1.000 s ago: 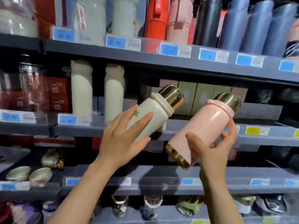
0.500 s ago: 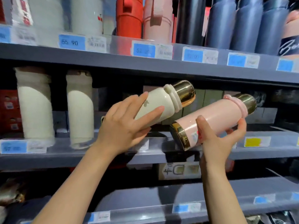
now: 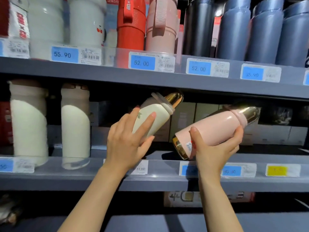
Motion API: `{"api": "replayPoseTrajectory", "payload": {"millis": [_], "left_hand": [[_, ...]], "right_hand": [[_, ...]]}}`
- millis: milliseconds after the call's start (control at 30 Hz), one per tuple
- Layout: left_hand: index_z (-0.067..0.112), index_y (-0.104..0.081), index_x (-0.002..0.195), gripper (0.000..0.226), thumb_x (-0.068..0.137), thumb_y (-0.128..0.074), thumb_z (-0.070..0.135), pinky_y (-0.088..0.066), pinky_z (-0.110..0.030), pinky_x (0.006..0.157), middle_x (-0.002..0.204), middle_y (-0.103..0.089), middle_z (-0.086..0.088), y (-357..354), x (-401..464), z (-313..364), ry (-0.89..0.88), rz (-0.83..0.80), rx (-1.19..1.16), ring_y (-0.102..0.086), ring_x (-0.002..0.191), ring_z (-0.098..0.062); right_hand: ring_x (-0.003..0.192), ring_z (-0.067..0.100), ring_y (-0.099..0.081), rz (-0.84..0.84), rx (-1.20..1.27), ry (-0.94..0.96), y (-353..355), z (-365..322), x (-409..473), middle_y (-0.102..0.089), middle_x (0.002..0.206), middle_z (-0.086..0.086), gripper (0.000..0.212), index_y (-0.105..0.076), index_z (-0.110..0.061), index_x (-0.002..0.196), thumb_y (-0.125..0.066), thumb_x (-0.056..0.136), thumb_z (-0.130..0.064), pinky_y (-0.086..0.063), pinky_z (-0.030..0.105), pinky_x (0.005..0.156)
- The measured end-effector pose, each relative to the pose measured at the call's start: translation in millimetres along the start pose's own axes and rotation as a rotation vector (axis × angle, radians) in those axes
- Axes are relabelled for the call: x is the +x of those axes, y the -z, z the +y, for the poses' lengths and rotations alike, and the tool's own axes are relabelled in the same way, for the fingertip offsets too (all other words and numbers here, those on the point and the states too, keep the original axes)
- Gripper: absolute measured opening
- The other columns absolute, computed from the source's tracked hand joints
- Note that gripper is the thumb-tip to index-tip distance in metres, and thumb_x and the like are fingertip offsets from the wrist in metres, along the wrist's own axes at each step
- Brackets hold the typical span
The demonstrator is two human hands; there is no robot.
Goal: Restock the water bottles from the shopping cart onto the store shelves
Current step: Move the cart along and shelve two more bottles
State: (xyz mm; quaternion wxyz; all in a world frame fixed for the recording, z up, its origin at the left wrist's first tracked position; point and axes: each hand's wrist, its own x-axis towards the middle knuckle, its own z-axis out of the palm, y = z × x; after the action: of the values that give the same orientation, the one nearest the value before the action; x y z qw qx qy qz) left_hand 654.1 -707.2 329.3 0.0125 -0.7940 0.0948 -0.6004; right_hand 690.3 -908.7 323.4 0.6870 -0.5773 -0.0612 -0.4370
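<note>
Grey store shelving is filling the view; the middle shelf (image 3: 83, 180) is carrying two tall cream bottles (image 3: 75, 124) near its left end and boxes (image 3: 184, 114) along its back. The upper shelf (image 3: 117, 76) is carrying white, red, pink, black and blue bottles behind blue price tags (image 3: 143, 62). The left hand (image 3: 128, 141) is gripping the cream bottle (image 3: 153, 118), fingers curled round its body, gold cap (image 3: 173, 98) tilting up and to the right, held above the middle shelf's front edge. The right hand (image 3: 215, 148) is gripping the pink bottle (image 3: 215, 128) just beside it, thumb in front, fingers wrapping behind; its gold base (image 3: 179, 148) is hanging low near the front lip, cap pointing toward the back right. Neither bottle is resting on the shelf.
</note>
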Motion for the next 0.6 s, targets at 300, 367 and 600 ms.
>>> {"api": "replayPoseTrajectory", "payload": {"millis": [300, 367, 600], "left_hand": [[0.028, -0.037, 0.14, 0.063, 0.083, -0.052, 0.049, -0.046, -0.04, 0.072, 0.129, -0.052, -0.012, -1, 0, 0, 0.115, -0.062, 0.031, -0.052, 0.106, -0.032], [0.029, -0.038, 0.14, 0.064, 0.082, -0.052, 0.05, -0.045, -0.039, 0.071, 0.128, -0.054, -0.011, -2, -1, 0, 0.11, -0.089, 0.042, -0.051, 0.104, -0.031], [0.031, -0.035, 0.142, 0.067, 0.082, -0.051, 0.053, -0.04, -0.037, 0.069, 0.124, -0.056, -0.008, 1, -2, -2, 0.122, -0.136, 0.04, -0.053, 0.101, -0.03]], "right_hand": [[0.116, 0.017, -0.038, -0.143, -0.342, 0.222, -12, 6, -11, -0.015, 0.146, 0.0, 0.113, -0.011, -0.035, 0.145, -0.086, 0.061, -0.031, -0.045, 0.039, 0.087], [0.121, 0.026, -0.039, -0.162, -0.396, 0.272, -13, 10, -12, -0.016, 0.146, 0.004, 0.112, -0.011, -0.036, 0.143, -0.086, 0.061, -0.032, -0.046, 0.043, 0.09], [0.125, 0.039, -0.036, -0.243, -0.512, 0.381, -17, 14, -11, -0.018, 0.147, 0.01, 0.111, -0.011, -0.035, 0.144, -0.086, 0.061, -0.032, -0.046, 0.046, 0.082]]}}
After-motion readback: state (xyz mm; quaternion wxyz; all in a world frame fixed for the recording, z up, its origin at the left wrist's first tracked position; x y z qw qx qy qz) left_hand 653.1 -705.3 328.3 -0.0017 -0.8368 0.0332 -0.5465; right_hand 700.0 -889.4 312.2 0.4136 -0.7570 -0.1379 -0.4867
